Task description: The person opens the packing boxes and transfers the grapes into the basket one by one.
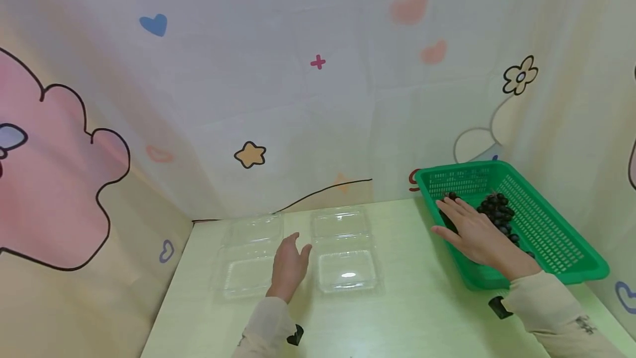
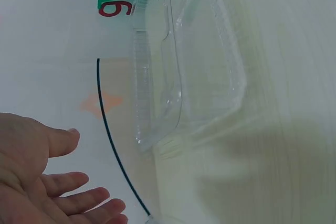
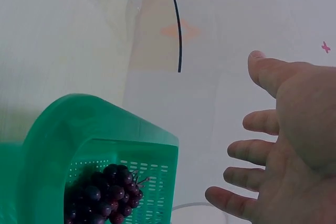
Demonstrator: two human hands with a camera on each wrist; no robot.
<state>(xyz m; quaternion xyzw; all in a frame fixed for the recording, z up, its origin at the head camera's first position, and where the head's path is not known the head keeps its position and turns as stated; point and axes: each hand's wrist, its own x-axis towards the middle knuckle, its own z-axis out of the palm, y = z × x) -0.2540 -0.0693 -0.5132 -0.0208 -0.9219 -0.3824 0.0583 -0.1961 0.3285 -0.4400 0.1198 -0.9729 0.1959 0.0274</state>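
Note:
My left hand (image 1: 290, 266) hovers between two clear plastic clamshell boxes, its fingers relaxed and nothing in them. The left box (image 1: 245, 275) and the right box (image 1: 348, 272) lie with their lids folded back toward the wall. Over the near left side of a green plastic basket (image 1: 556, 224) is my right hand (image 1: 479, 239), fingers spread and holding nothing. Dark purple grapes (image 1: 497, 211) lie in bunches inside the basket, partly covered by that hand in the head view. In the right wrist view, the open palm (image 3: 294, 150) is apart from the grapes (image 3: 107, 195).
A pale table (image 1: 407, 314) bears the boxes and the basket. Behind it hangs a cloth (image 1: 318, 115) printed with hearts, stars and flowers, meeting the table's back edge. The basket stands at the right, close to the cloth on that side.

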